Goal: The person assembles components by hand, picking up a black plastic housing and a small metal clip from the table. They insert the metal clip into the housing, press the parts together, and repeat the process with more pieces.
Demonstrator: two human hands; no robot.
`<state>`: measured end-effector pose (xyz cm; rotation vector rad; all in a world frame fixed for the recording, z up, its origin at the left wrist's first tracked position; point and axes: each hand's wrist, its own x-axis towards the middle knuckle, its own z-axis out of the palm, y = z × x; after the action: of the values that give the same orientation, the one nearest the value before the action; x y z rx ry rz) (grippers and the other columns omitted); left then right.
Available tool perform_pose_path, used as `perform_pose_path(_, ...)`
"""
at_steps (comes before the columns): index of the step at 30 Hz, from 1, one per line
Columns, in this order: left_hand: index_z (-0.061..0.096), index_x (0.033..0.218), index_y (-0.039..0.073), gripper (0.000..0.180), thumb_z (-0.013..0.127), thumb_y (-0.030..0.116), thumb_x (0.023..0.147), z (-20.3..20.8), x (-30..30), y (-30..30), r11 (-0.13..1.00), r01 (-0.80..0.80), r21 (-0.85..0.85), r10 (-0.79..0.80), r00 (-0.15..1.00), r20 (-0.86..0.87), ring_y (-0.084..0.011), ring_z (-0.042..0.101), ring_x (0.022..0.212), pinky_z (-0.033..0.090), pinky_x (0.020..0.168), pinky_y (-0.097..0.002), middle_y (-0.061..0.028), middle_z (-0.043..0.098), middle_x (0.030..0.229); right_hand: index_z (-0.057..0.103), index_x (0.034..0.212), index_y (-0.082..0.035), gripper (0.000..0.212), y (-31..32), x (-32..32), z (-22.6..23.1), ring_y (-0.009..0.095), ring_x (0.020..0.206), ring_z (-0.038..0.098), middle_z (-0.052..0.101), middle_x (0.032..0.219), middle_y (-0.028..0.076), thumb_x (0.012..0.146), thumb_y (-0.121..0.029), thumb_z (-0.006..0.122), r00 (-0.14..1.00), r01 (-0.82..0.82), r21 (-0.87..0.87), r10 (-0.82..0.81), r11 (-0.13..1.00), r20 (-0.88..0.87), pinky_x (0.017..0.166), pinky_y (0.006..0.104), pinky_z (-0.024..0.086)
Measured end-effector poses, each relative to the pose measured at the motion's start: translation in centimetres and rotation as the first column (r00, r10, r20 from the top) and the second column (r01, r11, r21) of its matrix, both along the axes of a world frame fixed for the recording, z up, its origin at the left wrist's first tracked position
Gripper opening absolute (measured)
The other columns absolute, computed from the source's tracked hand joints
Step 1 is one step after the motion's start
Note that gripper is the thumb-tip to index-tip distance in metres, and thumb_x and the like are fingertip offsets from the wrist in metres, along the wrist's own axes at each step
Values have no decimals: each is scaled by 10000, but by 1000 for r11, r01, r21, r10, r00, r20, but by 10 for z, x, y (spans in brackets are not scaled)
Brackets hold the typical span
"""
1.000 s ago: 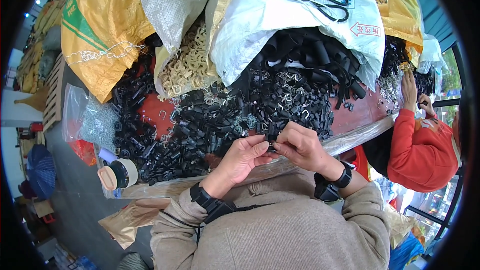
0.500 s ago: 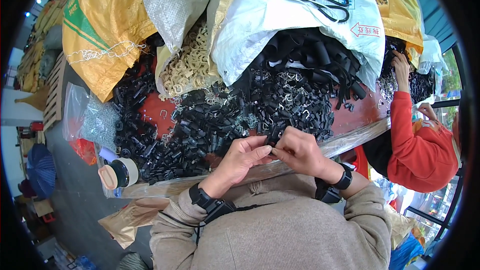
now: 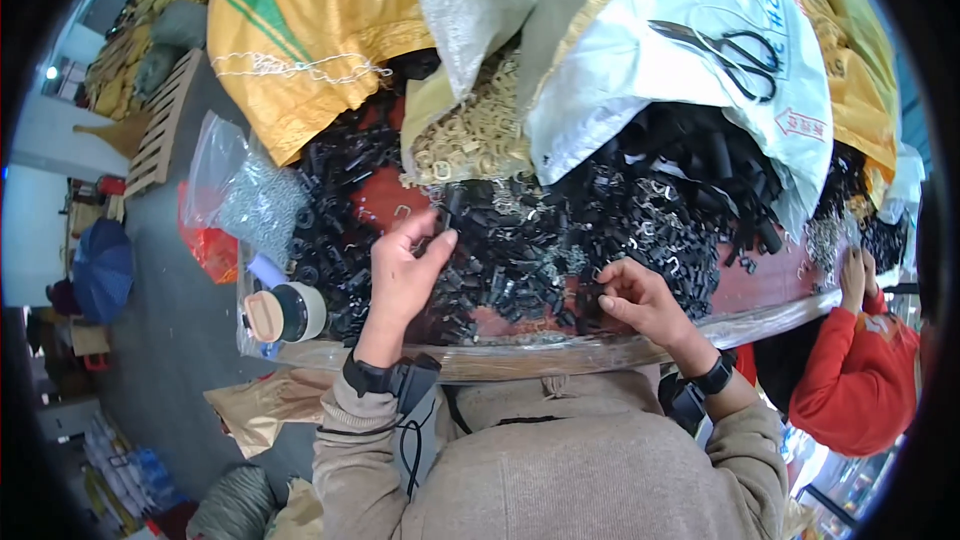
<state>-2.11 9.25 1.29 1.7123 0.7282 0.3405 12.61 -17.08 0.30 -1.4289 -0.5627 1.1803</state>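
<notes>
My left hand (image 3: 408,265) is raised over the pile of small black plastic parts (image 3: 495,270), thumb and forefinger pinched at a small dark piece whose kind I cannot make out. To its right, my right hand (image 3: 642,302) hovers over the near edge of the pile with fingers curled together. Something tiny may sit at those fingertips, too small to name. Bent metal hooks (image 3: 655,230) lie among the black parts. Beyond my left hand, beige C-shaped pieces (image 3: 470,145) spill from a sack.
Across the far side lie a yellow sack (image 3: 310,20) and a white sack (image 3: 620,70) with black-handled scissors (image 3: 745,60) on top. A lidded jar (image 3: 290,312) stands at the left corner, near a clear bag of small pieces (image 3: 262,205). A red-sleeved co-worker (image 3: 850,370) works at right.
My hands, together before, have parted: the left moved up and left, the right stays toward the near edge. The view has shifted, and the co-worker's hands have come together.
</notes>
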Motion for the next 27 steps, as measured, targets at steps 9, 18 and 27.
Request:
perform_pose_path(9,587,911,2,299,634,143,652,3,27,21,797,16,604,-13,1000,-9,-303,528,911,435,747,-343,-202,577,889,482,883,-19,144,7,1,-3,18,517,372,437,602,-45,788,-87,566,952,-122,-130,153,984,266,448,173,312)
perform_pose_path(18,576,921,-22,302,628,118,659,-17,44,40,719,200,666,-98,977,-188,-258,571,788,450,683,-308,-197,581,856,515,831,-2,142,-4,-5,5,68,528,424,480,608,14,753,-94,591,893,-67,-130,118,989,435,462,218,356)
perform_pose_path(27,542,1033,-6,313,578,95,739,11,25,-3,890,266,-370,-175,950,260,-103,546,806,433,692,-254,-114,604,875,495,868,-17,137,3,0,15,28,577,440,490,650,-17,805,-125,550,965,-32,-40,41,999,259,498,179,367)
